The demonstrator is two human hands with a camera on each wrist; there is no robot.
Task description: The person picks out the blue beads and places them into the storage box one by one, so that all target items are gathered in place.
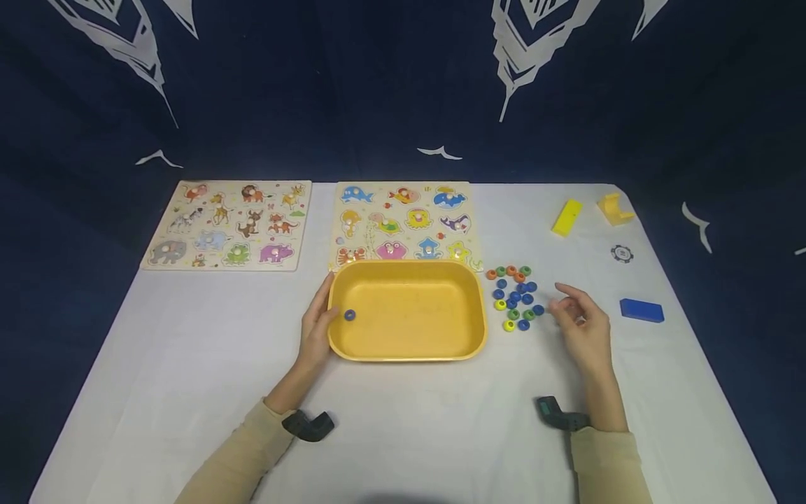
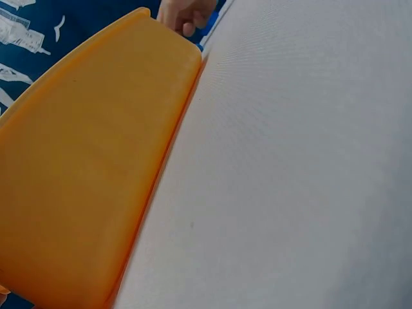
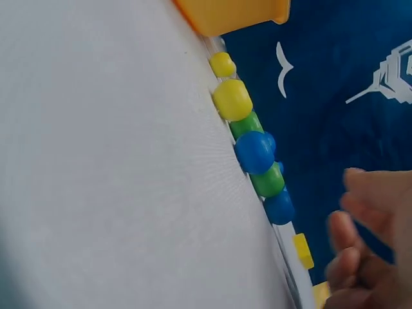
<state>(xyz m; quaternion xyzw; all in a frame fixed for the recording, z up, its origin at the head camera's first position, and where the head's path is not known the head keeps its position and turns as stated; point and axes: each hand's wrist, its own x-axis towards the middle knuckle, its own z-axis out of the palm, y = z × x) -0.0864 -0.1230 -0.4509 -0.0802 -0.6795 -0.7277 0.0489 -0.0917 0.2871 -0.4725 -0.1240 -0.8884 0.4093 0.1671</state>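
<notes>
A yellow plastic tray [image 1: 409,311] stands in the middle of the table, with one blue bead [image 1: 349,315] lying inside near its left end. My left hand [image 1: 315,330] grips the tray's left end, thumb at the rim and fingers along the outer wall. Right of the tray lies a loose group of blue, green, orange and yellow beads [image 1: 515,297]. Just beyond their right side my right hand [image 1: 581,324] hovers, thumb and forefinger apart, nothing between them. From the right wrist view, the same hand [image 3: 367,238] appears beside the row of beads [image 3: 254,153].
Behind the tray lies a sea-animal puzzle board [image 1: 406,222], its front edge partly covered. Another animal puzzle board [image 1: 229,225] is at the back left. To the right are a yellow block [image 1: 567,218], a yellow notched piece [image 1: 615,209], a gear-shaped disc [image 1: 622,253] and a blue block [image 1: 641,310].
</notes>
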